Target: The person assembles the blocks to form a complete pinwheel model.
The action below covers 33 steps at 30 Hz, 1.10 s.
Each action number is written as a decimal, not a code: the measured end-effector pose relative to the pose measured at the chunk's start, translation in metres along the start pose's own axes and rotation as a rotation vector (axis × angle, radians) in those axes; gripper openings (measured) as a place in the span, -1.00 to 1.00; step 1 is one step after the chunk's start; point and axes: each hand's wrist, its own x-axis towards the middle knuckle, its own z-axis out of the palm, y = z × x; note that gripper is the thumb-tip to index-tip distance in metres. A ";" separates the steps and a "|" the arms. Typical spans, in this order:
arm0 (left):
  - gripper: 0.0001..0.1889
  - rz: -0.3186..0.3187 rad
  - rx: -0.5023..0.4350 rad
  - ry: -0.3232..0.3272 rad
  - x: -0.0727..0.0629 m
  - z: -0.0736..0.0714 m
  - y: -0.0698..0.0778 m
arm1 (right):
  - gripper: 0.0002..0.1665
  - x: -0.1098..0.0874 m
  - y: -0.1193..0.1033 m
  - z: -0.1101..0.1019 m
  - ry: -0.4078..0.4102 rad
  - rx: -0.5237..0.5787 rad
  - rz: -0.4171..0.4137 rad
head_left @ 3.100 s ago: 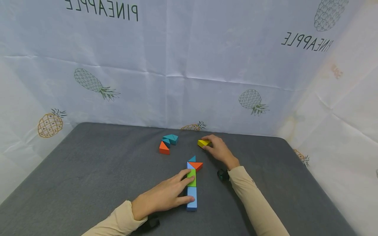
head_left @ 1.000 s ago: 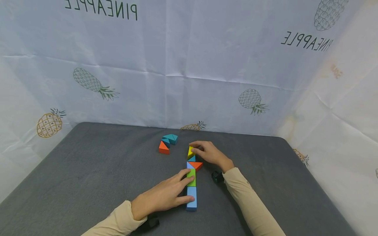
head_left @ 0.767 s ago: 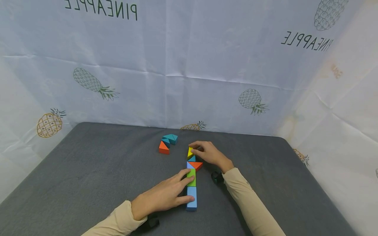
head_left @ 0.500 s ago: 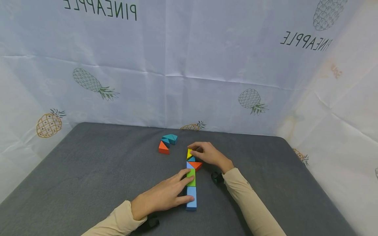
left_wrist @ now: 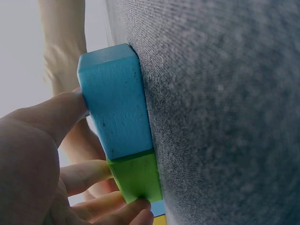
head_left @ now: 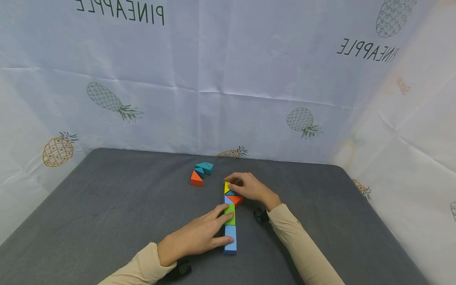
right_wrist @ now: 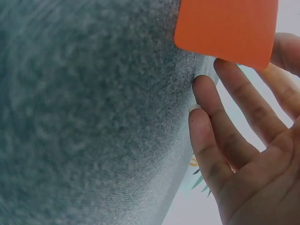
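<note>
A column of toy blocks lies on the grey tabletop. At its near end is a light-blue rectangular block [head_left: 230, 231], then a green block [head_left: 232, 220]. My left hand [head_left: 196, 239] rests across both, fingers extended, thumb on the blue one. Beyond are a pale-blue triangle [head_left: 227, 200] and an orange triangular block [head_left: 236, 200] jutting right. A teal triangle [head_left: 230, 193] follows, partly covered by my right hand [head_left: 253, 189], which pinches a yellow triangular block [head_left: 226, 187] at the far end. In the right wrist view, the orange block [right_wrist: 227, 30] hides the pinching fingertips.
Left of the column's far end, an orange triangular block [head_left: 197, 179] and several teal triangular blocks [head_left: 205, 167] sit together. A pineapple-print cloth [head_left: 213, 118] hangs behind the grey tabletop [head_left: 117, 206]. Dark wrist cameras [head_left: 261, 215] hang beneath the sleeves.
My right hand has carried the yellow block from the right to the column's far end, then drawn it nearer, against the teal triangle. My left hand has stayed in place.
</note>
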 end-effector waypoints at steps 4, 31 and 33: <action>-0.30 0.004 0.000 0.002 0.001 0.000 0.000 | -0.61 -0.001 -0.002 0.001 0.001 -0.002 0.001; -0.31 0.019 0.003 0.005 -0.001 0.000 0.000 | -0.64 -0.007 -0.001 0.005 0.085 -0.017 -0.049; -0.31 0.020 0.001 0.004 -0.001 0.000 0.000 | -0.63 -0.009 -0.001 0.005 0.100 -0.015 -0.056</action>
